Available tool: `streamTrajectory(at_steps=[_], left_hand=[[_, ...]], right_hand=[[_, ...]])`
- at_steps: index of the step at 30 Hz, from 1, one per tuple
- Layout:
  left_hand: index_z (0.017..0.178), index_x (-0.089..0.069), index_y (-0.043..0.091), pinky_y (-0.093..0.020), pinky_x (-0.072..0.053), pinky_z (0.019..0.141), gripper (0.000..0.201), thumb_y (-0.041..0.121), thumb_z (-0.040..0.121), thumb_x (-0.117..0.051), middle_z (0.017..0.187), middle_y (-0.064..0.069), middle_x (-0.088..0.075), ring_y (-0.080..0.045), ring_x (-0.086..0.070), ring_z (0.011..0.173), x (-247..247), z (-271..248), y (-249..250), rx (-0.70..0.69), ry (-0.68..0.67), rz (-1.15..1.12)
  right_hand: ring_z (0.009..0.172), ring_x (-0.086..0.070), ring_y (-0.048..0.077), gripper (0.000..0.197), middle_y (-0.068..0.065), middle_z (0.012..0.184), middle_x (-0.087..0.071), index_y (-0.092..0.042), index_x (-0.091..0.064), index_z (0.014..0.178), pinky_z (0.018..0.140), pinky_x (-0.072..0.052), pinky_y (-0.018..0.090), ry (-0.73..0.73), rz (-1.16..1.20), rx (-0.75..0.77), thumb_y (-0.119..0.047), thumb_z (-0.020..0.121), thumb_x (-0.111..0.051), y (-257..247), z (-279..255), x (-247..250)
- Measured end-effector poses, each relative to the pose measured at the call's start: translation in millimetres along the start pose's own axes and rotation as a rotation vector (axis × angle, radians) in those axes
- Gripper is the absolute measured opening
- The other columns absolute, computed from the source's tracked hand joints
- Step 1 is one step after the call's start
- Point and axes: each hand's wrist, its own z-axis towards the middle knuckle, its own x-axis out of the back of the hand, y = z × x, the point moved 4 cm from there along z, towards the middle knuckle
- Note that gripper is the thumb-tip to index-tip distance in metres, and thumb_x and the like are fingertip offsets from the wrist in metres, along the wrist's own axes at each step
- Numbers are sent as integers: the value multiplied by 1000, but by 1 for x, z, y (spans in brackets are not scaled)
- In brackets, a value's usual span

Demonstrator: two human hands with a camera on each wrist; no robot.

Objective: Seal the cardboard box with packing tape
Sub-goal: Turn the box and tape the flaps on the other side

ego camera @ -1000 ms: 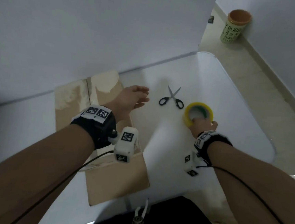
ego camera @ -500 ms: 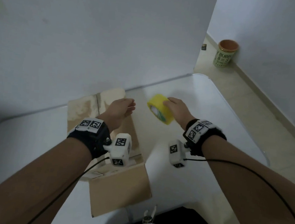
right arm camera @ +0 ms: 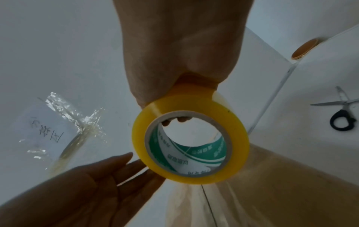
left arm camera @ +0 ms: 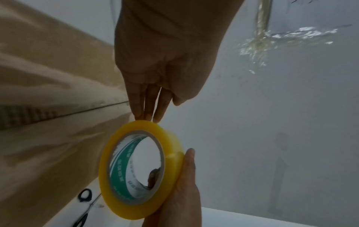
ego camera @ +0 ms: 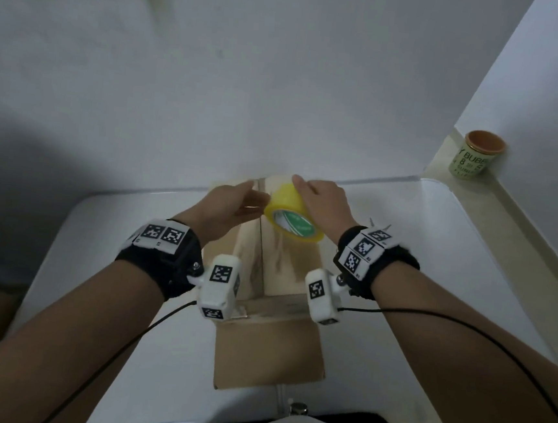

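Head view: we hold the tape (ego camera: 289, 219) in the right hand (ego camera: 322, 201), fingers curled over its rim, above the far end of the box (ego camera: 271, 355), which sits on the table (ego camera: 450, 277) near its front edge with flaps closed and centre seam running away from us. A second ago the tape lay on the table right of the box, beside the scissors; half a second ago it was in the air, so it has now been carried to the seam. The left hand (ego camera: 227, 207) has come off the box top and reaches toward the tape, fingers straight. Left wrist view: straight left fingertips (left arm camera: 147, 116) touch the tape's outer edge; nothing gripped. Scissors (left arm camera: 84, 197) lie on the table beyond the box. Right wrist view: the right hand grips the tape through its core, fingertips (right arm camera: 175, 121) visible inside. No strip pulled free yet. Judgement: next is finding the tape end; sealing not begun.
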Motion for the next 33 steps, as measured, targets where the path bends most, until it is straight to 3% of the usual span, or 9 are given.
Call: streamTrajectory(at_steps=[5, 9, 13, 17, 21, 25, 29, 33], left_hand=[[92, -68, 3, -26, -54, 86, 25, 22, 98, -54, 92, -10, -70, -17, -65, 85, 15, -13, 9, -69, 10, 257], [88, -66, 4, -22, -54, 76, 12, 16, 91, -65, 82, -7, -66, -14, -61, 76, 28, -11, 0, -66, 51, 305], [85, -65, 7, -16, -52, 66, 10, 12, 93, -60, 81, -7, -64, -13, -59, 71, 41, -14, -14, -52, 90, 283], [89, -64, 0, -23, -48, 73, 12, 9, 93, -59, 83, -13, -58, -18, -53, 75, 44, -21, -32, -15, 44, 271], [88, -61, 0, -19, -48, 69, 16, 11, 97, -53, 77, -8, -54, -13, -50, 70, 45, -27, -41, -90, 51, 318], [91, -60, -1, -24, -53, 77, 19, 13, 99, -52, 75, -4, -51, -13, -52, 71, 57, -33, -32, -144, 87, 285], [82, -57, 2, -26, -54, 80, 20, 12, 99, -51, 74, -4, -48, -13, -51, 71, 54, -42, -29, -175, 60, 195], [78, -55, 6, -27, -55, 88, 22, 14, 98, -54, 73, -1, -50, -10, -54, 71, 49, -49, -24, -206, 9, 119]], right_hand=[[51, -37, 15, 55, 3, 54, -36, -16, -32, 53, 51, -27, 28, -46, -41, 29, -49, 96, -40, -15, -4, -18], [54, -42, 16, 55, 3, 57, -42, -13, -39, 56, 53, -29, 30, -143, -61, 27, -51, 95, -40, -26, -4, -25], [73, -51, 21, 41, 5, 76, -53, -14, -49, 67, 64, -35, 31, -344, -72, 38, -45, 93, -49, -37, -11, -32], [70, -47, 20, 42, 0, 69, -46, -17, -45, 63, 59, -30, 29, -456, -177, 81, -48, 91, -53, -42, -21, -41], [80, -54, 25, 49, 10, 86, -57, -5, -60, 85, 64, -35, 31, -464, -288, 102, -52, 90, -50, -47, -27, -44], [62, -44, 19, 48, 5, 68, -45, -8, -49, 73, 54, -28, 29, -441, -428, 93, -53, 89, -51, -40, -33, -44], [51, -31, 15, 57, 1, 56, -32, -14, -31, 55, 50, -20, 28, -416, -450, 94, -54, 85, -58, -43, -29, -39], [56, -39, 13, 53, 0, 62, -43, -13, -42, 62, 50, -26, 26, -443, -534, 28, -59, 83, -58, -32, -26, -27]])
